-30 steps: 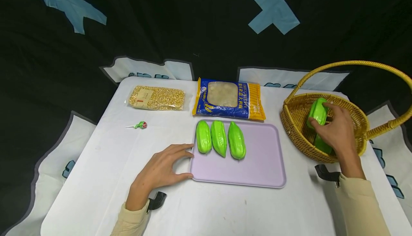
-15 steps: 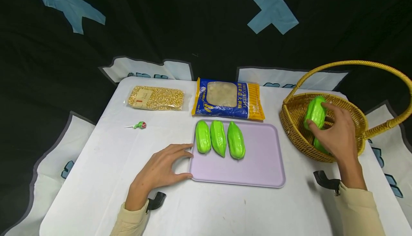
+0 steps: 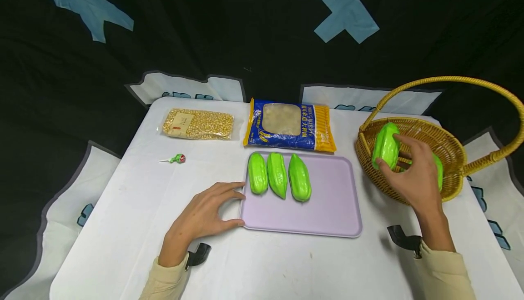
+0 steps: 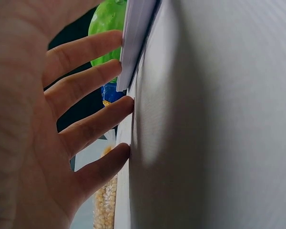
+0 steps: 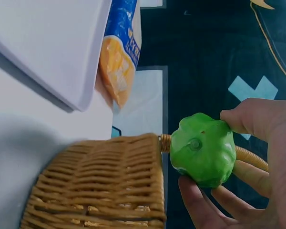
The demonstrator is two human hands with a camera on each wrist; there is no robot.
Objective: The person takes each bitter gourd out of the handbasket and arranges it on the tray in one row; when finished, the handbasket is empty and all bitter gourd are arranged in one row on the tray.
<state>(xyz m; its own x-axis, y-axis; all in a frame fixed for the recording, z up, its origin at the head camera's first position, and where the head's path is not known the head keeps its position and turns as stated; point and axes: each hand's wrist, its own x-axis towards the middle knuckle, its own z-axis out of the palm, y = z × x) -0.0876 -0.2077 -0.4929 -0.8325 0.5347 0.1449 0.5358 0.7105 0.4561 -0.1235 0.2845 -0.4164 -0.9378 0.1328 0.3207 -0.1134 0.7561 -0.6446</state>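
Note:
My right hand (image 3: 415,172) pinches a glossy, ribbed, bright-green gourd (image 3: 386,146) between thumb and fingers, over the left rim of the wicker basket (image 3: 374,175). From the right wrist view, the stem end of that gourd (image 5: 202,149) faces the camera, with the basket wall beside it. Another green gourd (image 3: 439,172) lies in the basket, partly hidden behind the hand. My left hand (image 3: 204,211) has its fingers spread, with fingertips and thumb at the left edge of a lilac tray (image 3: 331,200). Three similar gourds (image 3: 277,175) lie side by side on the tray's left half.
Behind the tray lies a blue and yellow pasta bag (image 3: 288,126). A clear pack of corn kernels (image 3: 198,124) is at the back left, with a lollipop (image 3: 178,158) in front of it. The basket's tall handle (image 3: 450,80) arches over its opening.
My right hand has lifted the gourd from inside the basket and moved it left to the rim, uncovering more of the other gourd. The left hand and tray hold still.

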